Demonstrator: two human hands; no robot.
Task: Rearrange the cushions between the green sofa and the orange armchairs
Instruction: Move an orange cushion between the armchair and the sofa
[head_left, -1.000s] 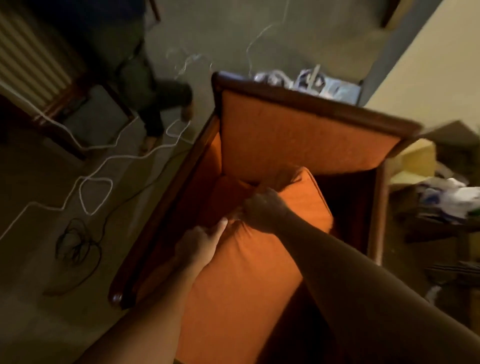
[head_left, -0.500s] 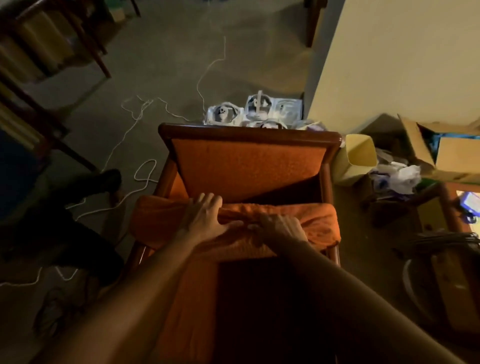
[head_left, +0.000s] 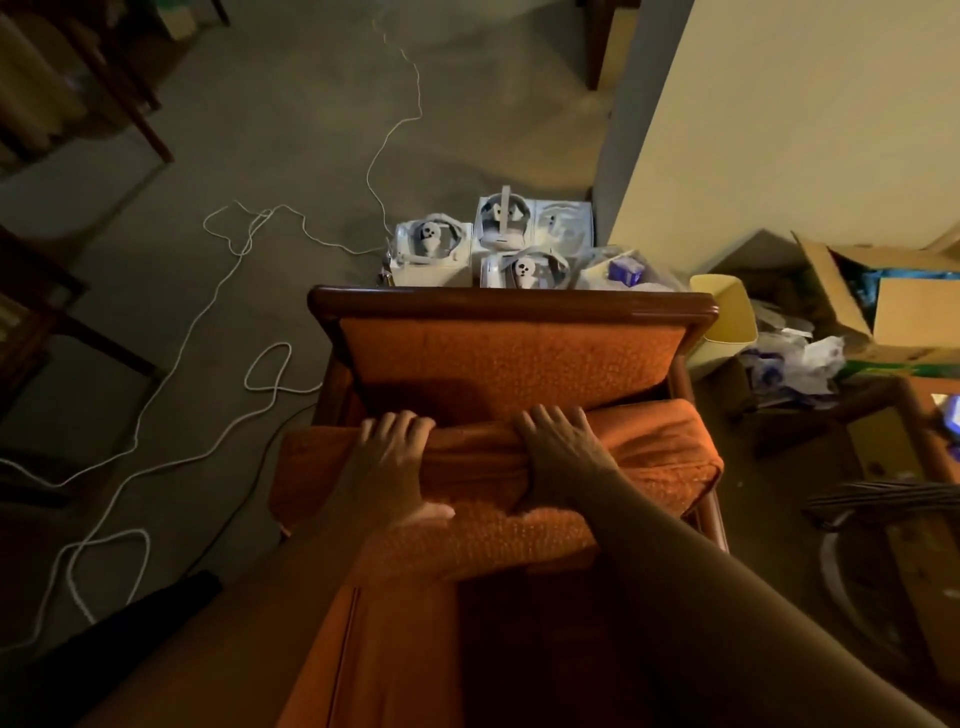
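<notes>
An orange armchair with a dark wooden frame stands below me, its padded backrest facing me. An orange cushion lies crosswise over the seat, its ends overhanging both arms of the chair. My left hand grips the cushion's far edge left of centre, fingers curled over the top and thumb underneath. My right hand clutches the same edge right of centre, bunching the fabric into a fold. A second orange cushion or seat pad lies below my forearms. No green sofa is in view.
White boxes of headsets sit on the floor behind the chair. White cords loop across the carpet at left. A wall corner, a yellow bin, an open cardboard box and clutter crowd the right. Dark wooden furniture stands at left.
The cushion was turned from lengthwise to crosswise over the chair arms. My hands spread apart along its far edge, and the view came closer and squarer to the backrest.
</notes>
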